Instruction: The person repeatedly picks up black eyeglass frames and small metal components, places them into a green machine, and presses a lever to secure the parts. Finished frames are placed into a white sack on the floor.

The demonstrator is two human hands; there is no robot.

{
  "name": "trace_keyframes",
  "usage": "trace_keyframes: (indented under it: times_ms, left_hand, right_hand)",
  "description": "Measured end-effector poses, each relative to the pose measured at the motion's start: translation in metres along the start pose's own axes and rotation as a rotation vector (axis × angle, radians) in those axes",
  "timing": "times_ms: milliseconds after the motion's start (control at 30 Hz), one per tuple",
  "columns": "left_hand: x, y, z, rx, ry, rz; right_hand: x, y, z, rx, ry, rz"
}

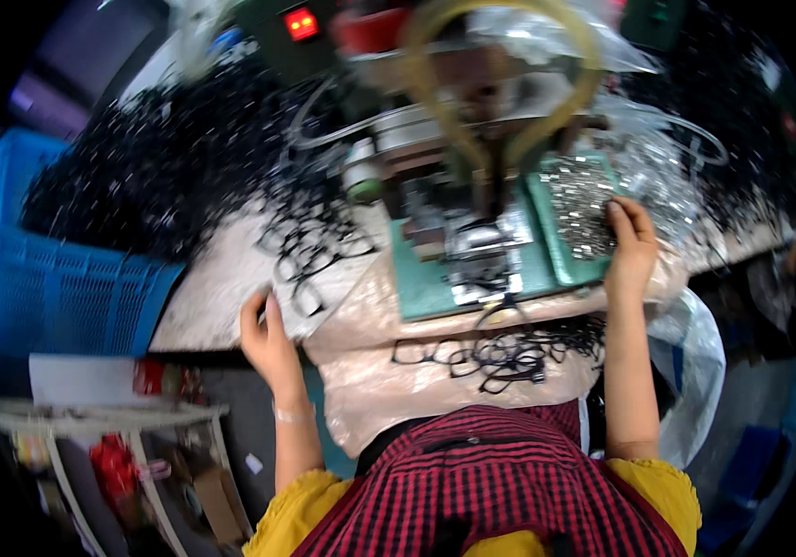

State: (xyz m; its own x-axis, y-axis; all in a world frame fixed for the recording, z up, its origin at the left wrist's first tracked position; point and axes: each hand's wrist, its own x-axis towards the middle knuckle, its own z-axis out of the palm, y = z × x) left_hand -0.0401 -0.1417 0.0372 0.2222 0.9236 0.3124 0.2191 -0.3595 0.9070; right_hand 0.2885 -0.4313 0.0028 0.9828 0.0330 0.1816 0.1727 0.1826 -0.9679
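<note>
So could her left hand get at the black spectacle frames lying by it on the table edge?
Probably yes. The left hand rests at the pale table edge, and the loose black spectacle frames lie just beyond its fingers, with nothing between them. The blue plastic crate sits off to the side.

- I see a blue crate [54, 278] on the left.
- Black spectacle frames [491, 353] lie near me.
- My apron [491, 483] is red-and-black checked.
- A green tray [556, 251] holds silvery parts.

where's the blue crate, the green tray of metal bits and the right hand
blue crate [54, 278], head view, on its slatted side wall
green tray [561, 265], head view, on its bare near rim
right hand [632, 243], head view, on the back of the hand at the tray's edge
</note>
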Motion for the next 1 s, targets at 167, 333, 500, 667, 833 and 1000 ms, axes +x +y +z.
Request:
trace_keyframes:
  times_ms: [167,333,500,667,833,1000]
  left_hand:
    - [0.07,0.004,0.002,0.324,-0.258,0.181]
    - [0.08,0.03,0.047,0.757,-0.171,0.097]
    - [0.057,-0.049,0.09,0.89,-0.207,-0.005]
    - [0.049,-0.045,0.082,-0.048,-0.229,-0.069]
    - [0.051,0.007,0.089,-0.415,-0.353,-0.066]
    - [0.016,-0.01,0.092,-0.549,-0.333,-0.245]
  right_hand:
    - [-0.002,-0.014,0.046,-0.103,-0.166,-0.146]
    - [-0.01,-0.028,0.056,-0.23,-0.222,-0.156]
    - [-0.022,-0.022,0.0,-0.582,-0.115,-0.363]
    - [-0.044,-0.051,-0.037,-0.403,-0.195,-0.132]
    - [-0.033,-0.099,0.05,-0.321,-0.536,-0.387]
    - [-0.042,-0.083,0.092,-0.031,-0.501,-0.154]
